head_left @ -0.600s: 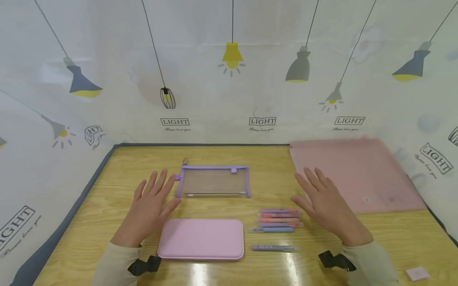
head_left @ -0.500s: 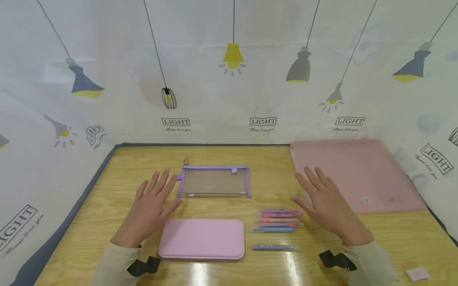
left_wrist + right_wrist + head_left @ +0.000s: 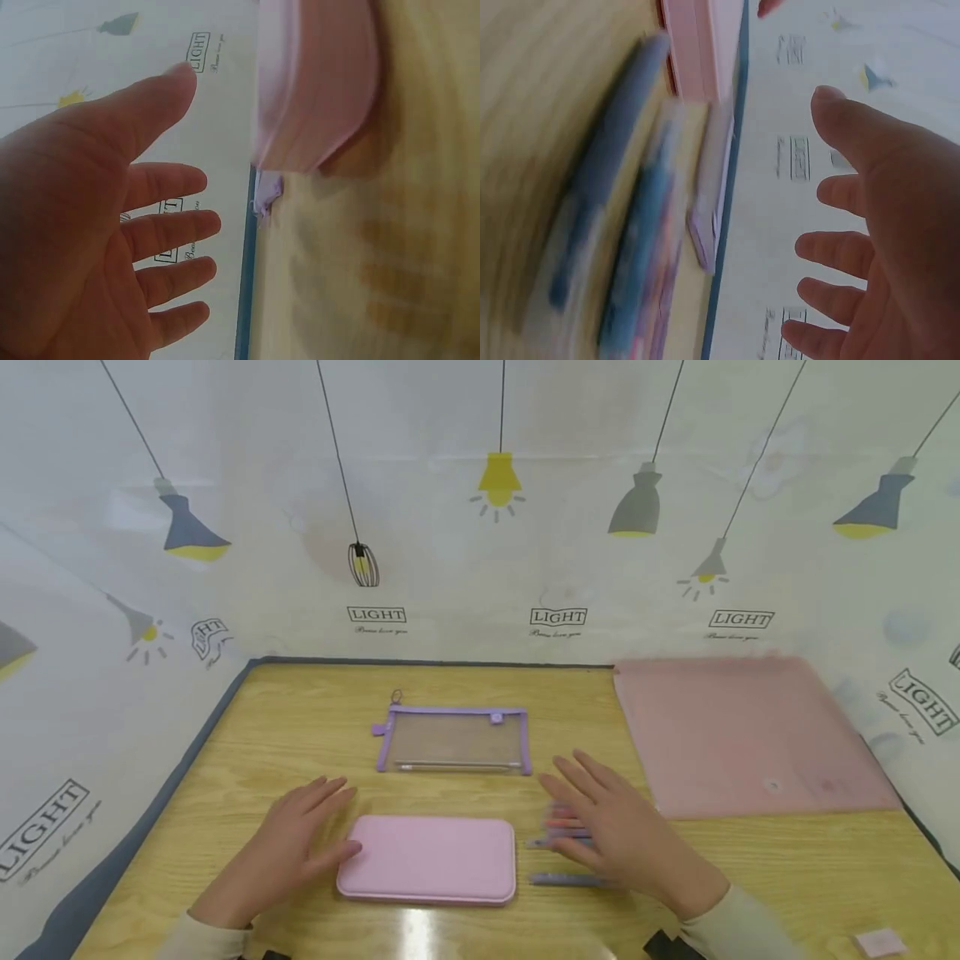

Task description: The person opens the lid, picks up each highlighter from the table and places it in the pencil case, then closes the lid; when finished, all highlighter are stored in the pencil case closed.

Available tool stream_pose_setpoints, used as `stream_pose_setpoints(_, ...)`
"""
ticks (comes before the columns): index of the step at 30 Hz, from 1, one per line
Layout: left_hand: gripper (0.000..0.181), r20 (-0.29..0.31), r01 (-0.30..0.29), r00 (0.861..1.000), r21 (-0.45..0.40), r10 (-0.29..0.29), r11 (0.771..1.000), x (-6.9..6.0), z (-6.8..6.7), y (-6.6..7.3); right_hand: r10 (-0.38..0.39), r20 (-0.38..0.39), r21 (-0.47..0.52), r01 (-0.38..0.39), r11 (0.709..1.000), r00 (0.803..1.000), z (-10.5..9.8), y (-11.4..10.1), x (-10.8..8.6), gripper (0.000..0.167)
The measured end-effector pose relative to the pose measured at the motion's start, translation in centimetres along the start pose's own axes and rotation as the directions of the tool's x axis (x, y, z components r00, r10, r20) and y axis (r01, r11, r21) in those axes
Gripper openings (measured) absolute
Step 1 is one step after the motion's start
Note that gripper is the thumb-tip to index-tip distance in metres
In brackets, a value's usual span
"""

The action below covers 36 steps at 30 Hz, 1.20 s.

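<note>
A pink hard case lies on the table, its rounded end also showing in the left wrist view. My left hand hovers at the case's left end with fingers spread, the thumb over its edge; contact cannot be told. Above the pens, my right hand is held with its fingers extended and nothing in them. Partly hidden under it are several coloured pens, a blue pen and a grey-purple pen. Beyond the case lies a clear zip pouch with purple edging and a slim pencil-like stick along its bottom.
A pink translucent folder lies flat at the back right. Near the front right corner is a small pale pink block. A printed cloth wall encloses the back and sides of the wooden table.
My right hand has moved left and in over the pens. My left hand has come down and nearer to me, beside the case. The view has shifted slightly.
</note>
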<state>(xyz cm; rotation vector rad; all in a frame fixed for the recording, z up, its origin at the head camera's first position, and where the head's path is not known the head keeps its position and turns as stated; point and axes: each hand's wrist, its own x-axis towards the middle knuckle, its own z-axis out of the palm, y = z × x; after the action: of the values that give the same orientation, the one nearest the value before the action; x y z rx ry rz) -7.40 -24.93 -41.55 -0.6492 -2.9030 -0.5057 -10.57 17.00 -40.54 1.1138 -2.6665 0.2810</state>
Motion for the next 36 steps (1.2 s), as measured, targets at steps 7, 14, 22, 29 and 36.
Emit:
stream_pose_setpoints(7, 0.076, -0.029, -0.088, 0.996, -0.015, 0.088, 0.996, -1.5, 1.6, 1.1, -0.138, 0.052, -0.014, 0.139, 0.990, 0.989, 1.6, -3.3, 1.4, 0.071)
stream_pose_setpoints(14, 0.094, 0.013, -0.081, 0.997, -0.033, 0.082, 0.996, -2.1, 2.7, 2.1, -0.235, 0.095, -0.033, 0.238, 0.971, 0.967, 3.5, -5.4, 2.0, 0.067)
stream_pose_setpoints(22, 0.085, 0.044, -0.083, 0.996, -0.011, 0.083, 0.997, -1.8, 2.8, 2.5, -0.212, 0.100, -0.015, 0.214, 0.977, 0.972, 3.8, -6.7, 2.7, 0.074)
stream_pose_setpoints(29, 0.087, 0.027, -0.096, 0.995, 0.034, 0.095, 0.995, -1.7, 3.1, 2.5, -0.231, 0.086, -0.099, 0.239, 0.966, 0.969, 3.5, -7.3, 3.7, 0.069)
stream_pose_setpoints(36, 0.089, 0.045, -0.082, 0.996, 0.037, 0.080, 0.996, -1.5, 3.1, 2.7, -0.229, 0.227, -0.119, 0.261, 0.958, 0.947, 2.7, -7.5, 5.0, 0.069)
